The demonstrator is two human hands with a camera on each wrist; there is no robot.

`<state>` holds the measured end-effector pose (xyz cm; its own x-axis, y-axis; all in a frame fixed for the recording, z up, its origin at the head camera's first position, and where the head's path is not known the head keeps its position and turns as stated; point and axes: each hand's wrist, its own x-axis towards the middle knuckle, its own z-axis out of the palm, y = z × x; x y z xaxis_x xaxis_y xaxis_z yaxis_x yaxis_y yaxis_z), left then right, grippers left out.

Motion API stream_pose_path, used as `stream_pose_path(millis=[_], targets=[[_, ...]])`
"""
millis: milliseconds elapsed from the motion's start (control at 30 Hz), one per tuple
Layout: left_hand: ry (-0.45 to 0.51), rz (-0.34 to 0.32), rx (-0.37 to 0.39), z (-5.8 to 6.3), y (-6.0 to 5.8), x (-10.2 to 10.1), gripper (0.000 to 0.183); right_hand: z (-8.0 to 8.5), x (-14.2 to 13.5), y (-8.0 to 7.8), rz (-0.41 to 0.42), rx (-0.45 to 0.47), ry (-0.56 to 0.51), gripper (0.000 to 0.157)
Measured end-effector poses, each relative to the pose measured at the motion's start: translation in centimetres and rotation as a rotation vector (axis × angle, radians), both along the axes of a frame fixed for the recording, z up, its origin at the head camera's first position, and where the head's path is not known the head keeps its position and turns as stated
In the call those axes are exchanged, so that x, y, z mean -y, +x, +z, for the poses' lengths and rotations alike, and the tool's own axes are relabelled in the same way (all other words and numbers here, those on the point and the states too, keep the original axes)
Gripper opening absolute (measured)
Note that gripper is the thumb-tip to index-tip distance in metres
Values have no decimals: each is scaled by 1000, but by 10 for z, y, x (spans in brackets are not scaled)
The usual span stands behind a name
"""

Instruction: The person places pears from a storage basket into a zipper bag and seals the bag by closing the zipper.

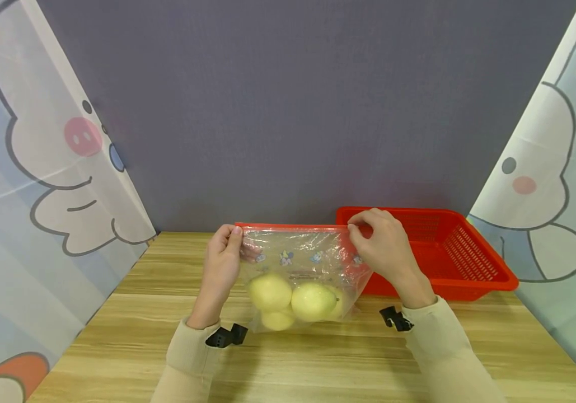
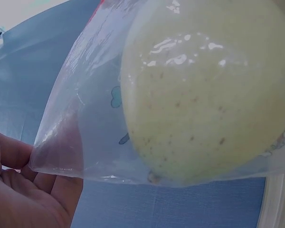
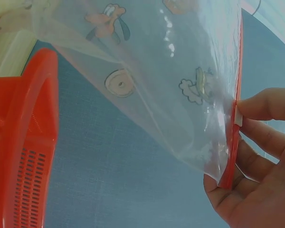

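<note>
A clear zip bag (image 1: 300,266) with a red zip strip along its top and small cartoon prints hangs between both hands. Several pale yellow-green pears (image 1: 313,301) lie in its lower part; one pear (image 2: 199,95) fills much of the left wrist view, brown specks on its skin. My left hand (image 1: 222,257) pinches the bag's top left corner between thumb and fingers. At the right end of the strip, my right hand (image 1: 383,243) pinches the small white slider (image 3: 238,117) on the red zip, other fingers behind the bag's corner.
A red plastic basket (image 1: 489,268) with slotted sides stands behind and to the right of the bag, partly covered by the right hand. The wooden table (image 1: 308,364) ends at a dark grey panel (image 1: 288,112). Cartoon-printed curtains (image 1: 41,196) hang at both sides.
</note>
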<state>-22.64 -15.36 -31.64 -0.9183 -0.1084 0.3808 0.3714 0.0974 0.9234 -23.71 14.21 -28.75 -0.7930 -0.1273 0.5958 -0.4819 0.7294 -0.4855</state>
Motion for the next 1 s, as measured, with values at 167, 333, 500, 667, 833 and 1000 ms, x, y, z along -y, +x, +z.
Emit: stream_pose_path(millis=[167, 333, 500, 667, 833, 1000], targets=[[0, 0, 0, 0, 0, 0, 29, -1, -2, 1, -1, -26, -15, 12], [0, -11, -6, 1, 1, 0, 29, -2, -3, 2, 3, -46, -34, 11], [-4, -7, -6, 1, 1, 0, 29, -4, -5, 3, 6, -58, -47, 11], [6, -6, -10, 0, 1, 0, 29, -7, -6, 3, 1, -82, -55, 11], [24, -8, -15, 0, 1, -1, 28, -11, -7, 1, 1, -123, -77, 9], [17, -6, -22, 0, 1, -1, 28, -14, -9, 0, 4, -168, -95, 8]])
